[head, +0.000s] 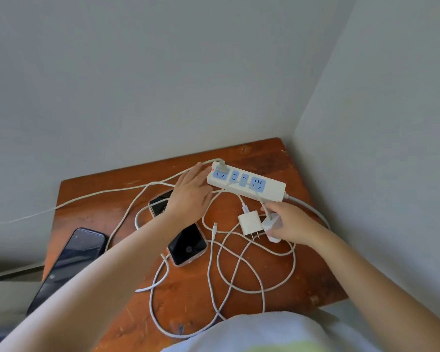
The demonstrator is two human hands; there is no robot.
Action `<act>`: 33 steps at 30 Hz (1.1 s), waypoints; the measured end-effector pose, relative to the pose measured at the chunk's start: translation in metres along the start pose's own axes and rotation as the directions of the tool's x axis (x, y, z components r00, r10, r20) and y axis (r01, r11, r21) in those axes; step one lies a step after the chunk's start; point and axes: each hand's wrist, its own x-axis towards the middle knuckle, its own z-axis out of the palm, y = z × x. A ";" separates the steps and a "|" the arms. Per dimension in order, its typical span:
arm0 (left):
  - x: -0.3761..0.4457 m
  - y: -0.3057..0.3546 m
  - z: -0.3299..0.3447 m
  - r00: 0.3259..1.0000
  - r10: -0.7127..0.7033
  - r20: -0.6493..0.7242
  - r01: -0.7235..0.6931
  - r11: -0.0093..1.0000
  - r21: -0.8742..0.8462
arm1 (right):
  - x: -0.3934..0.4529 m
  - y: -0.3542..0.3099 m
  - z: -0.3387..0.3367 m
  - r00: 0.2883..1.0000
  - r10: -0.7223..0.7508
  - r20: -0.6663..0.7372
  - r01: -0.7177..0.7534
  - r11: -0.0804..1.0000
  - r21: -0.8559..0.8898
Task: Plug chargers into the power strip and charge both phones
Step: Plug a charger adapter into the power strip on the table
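Power strip [247, 183] lying across the far side of the wooden table [300, 275], long axis running from far left to near right, blue sockets facing up. Right hand [291, 224] closed round a white charger [271, 227], just on the near side of the strip's right end and clearly the nearer hand to the free socket there. Left hand [191, 193] open and flat, fingers spread, touching the strip's left end, apparently steadying it and holding nothing. Second charger [248, 222] loose on the table beside the held one, prongs pointing toward the camera. Clear-cased phone [187, 246] partly under the left forearm; dark phone [71, 260] at the table's left edge. Cables [235, 270] looped between, none yet seen entering a phone.
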 end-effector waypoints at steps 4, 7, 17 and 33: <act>0.003 0.001 -0.001 1.000 -0.024 0.018 0.024 1.000 0.014 | -0.002 -0.003 0.003 0.996 0.024 -0.084 -0.032 0.996 -0.084; 0.003 0.001 -0.005 1.000 -0.017 0.001 0.017 1.000 -0.024 | -0.004 -0.008 0.004 0.982 -0.016 -0.188 -0.006 0.993 -0.119; 0.006 0.005 -0.017 0.999 -0.028 -0.018 0.026 0.993 -0.112 | 0.040 -0.044 -0.031 0.881 -0.237 -0.409 0.237 0.970 -0.052; 0.037 -0.005 -0.023 0.998 -0.061 -0.033 0.055 0.986 -0.158 | 0.078 -0.062 -0.056 0.956 -0.142 -0.256 0.142 0.990 -0.021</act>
